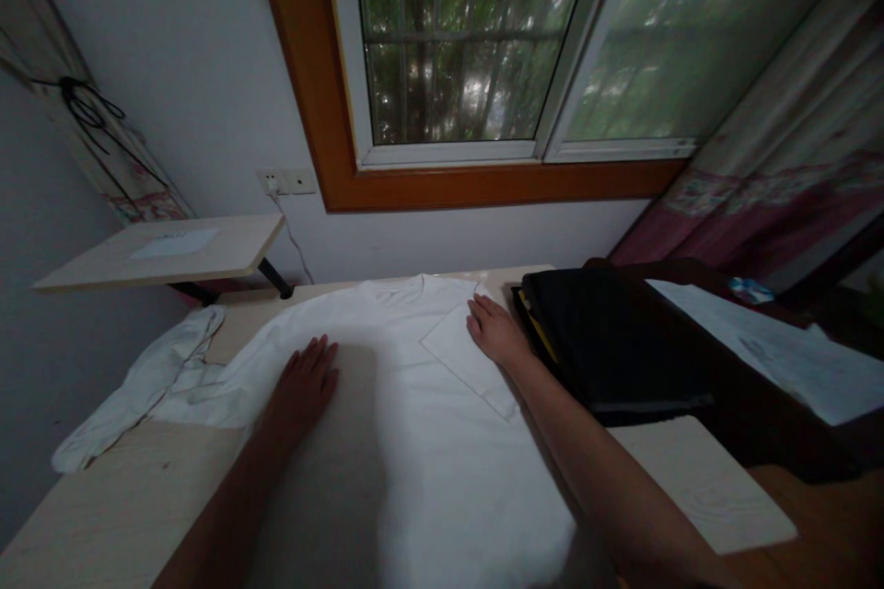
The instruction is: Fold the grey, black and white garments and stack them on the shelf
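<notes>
A white long-sleeved shirt [428,423] lies spread on the light wooden table [138,502], its collar toward the wall. On the right, one sleeve is folded in over the shirt's body. My right hand [494,329] rests flat on that fold near the shoulder, fingers stretched out. My left hand [308,382] lies flat on the left part of the shirt with its fingers extended. The other sleeve [156,377] stretches out to the left across the table, somewhat wrinkled. Neither hand grips the cloth.
A black folder-like case [614,340] lies right of the shirt. A small raised shelf [172,250] with a paper stands at the back left. A cord [296,244] hangs from the wall socket [285,181]. Behind the table is a window; a curtain [760,156] hangs at right.
</notes>
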Tool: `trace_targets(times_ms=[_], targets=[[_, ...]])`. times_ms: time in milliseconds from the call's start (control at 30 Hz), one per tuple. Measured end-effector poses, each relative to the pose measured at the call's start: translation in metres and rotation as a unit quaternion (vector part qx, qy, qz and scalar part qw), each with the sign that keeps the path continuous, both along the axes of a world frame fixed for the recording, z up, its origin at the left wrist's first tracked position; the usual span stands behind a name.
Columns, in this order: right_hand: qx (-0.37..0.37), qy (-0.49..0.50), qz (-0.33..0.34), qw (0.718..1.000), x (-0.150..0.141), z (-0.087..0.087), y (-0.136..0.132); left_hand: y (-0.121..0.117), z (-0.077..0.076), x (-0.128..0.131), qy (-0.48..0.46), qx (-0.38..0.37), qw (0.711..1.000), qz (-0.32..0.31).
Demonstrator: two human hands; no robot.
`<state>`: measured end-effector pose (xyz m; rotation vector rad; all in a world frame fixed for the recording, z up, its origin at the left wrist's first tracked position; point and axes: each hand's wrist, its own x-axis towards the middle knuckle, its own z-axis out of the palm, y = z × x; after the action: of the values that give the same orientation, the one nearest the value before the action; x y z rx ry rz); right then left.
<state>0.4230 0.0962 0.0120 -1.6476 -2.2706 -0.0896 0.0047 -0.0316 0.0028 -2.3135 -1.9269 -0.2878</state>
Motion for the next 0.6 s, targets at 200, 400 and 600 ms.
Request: trace_targets(times_ms=[200, 400, 600], targets=[[0.004, 0.003, -0.002, 1.0, 0.0, 0.002, -0.001, -0.01, 0.01, -0.005, -0.03, -0.003, 1.0, 0.009], [0.002, 0.02, -0.004, 1.0, 0.002, 0.001, -0.001, -0.025, 0.055, -0.037, -0.072, 0.106, 0.975, 0.182], [0.016, 0.036, -0.005, 0.999, 0.002, 0.001, -0.002, -0.057, 0.079, -0.075, -0.1, 0.197, 0.907, 0.359]])
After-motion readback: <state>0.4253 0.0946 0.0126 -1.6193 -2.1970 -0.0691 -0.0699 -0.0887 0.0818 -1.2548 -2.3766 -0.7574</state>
